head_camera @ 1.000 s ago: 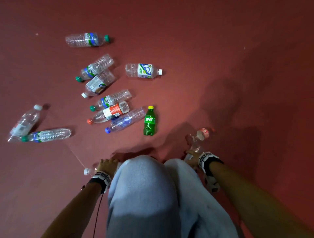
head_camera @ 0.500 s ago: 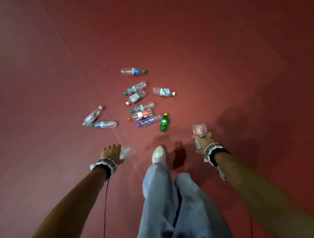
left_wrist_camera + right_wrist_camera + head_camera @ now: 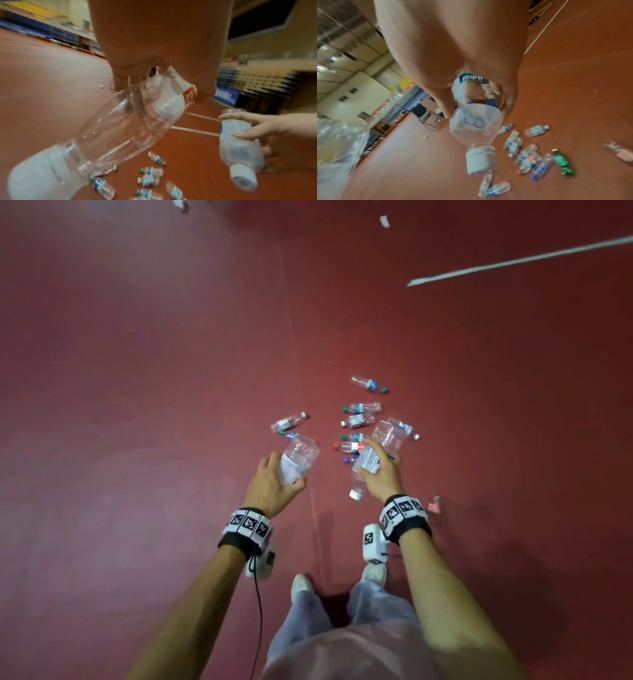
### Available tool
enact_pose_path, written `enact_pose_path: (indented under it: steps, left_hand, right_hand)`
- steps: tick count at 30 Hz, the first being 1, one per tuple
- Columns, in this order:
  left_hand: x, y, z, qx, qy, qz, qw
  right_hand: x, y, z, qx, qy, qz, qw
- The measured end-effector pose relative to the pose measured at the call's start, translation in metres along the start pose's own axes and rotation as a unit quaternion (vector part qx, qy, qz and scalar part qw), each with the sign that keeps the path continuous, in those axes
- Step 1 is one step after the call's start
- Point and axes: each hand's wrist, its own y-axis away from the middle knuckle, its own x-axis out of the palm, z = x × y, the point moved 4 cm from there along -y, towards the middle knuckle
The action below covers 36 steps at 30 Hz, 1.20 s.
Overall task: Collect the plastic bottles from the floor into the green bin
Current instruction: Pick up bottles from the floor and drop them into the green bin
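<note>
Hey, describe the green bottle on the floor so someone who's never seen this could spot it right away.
On the red floor ahead of the person lies a loose cluster of clear bottles. At its edge, beside a blue-capped clear bottle, lies the green bottle: the only green-tinted one, with a yellow cap.

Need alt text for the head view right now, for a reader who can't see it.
Seen from above, a standing person holds a clear plastic bottle in each hand: left hand grips one bottle, right hand another. More bottles lie scattered ahead on the red floor; no bin shows.
</note>
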Motion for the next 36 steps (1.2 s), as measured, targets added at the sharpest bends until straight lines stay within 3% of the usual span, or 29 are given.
enact_pose_path:
  steps: [5, 11, 16, 22, 26, 31, 36]
  left_hand:
    - [-0.089, 0.080, 0.057, -0.045, 0.114, -0.118, 0.985]
    - [-0.199, 0.204, 0.181, -0.111, 0.180, -0.265, 0.941]
    - [-0.273, 0.330, 0.308, -0.195, 0.162, -0.338, 0.906]
    - [-0.305, 0.489, 0.431, -0.292, 0.190, -0.393, 0.851]
    - [-0.293, 0.603, 0.474, -0.364, 0.195, -0.486, 0.770]
    - [-0.251, 0.741, 0.507, -0.473, 0.198, -0.581, 0.633]
    - [-0.213, 0.858, 0.532, -0.586, 0.209, -0.613, 0.486]
  right_hand:
    - [0.113, 0.073, 0.101, -0.121, 0.032, 0.091, 0.988]
    - [0.259, 0.186, 0.202, -0.300, 0.078, 0.182, 0.933]
    - [0.393, 0.313, 0.242, -0.397, 0.056, 0.260, 0.879]
    - [0.551, 0.453, 0.257, -0.453, 0.069, 0.395, 0.797]
    - [0.645, 0.550, 0.241, -0.439, 0.077, 0.531, 0.721]
    - [0.743, 0.683, 0.174, -0.402, 0.155, 0.674, 0.600]
    - [0.819, 0.818, 0.101, -0.375, 0.199, 0.789, 0.444]
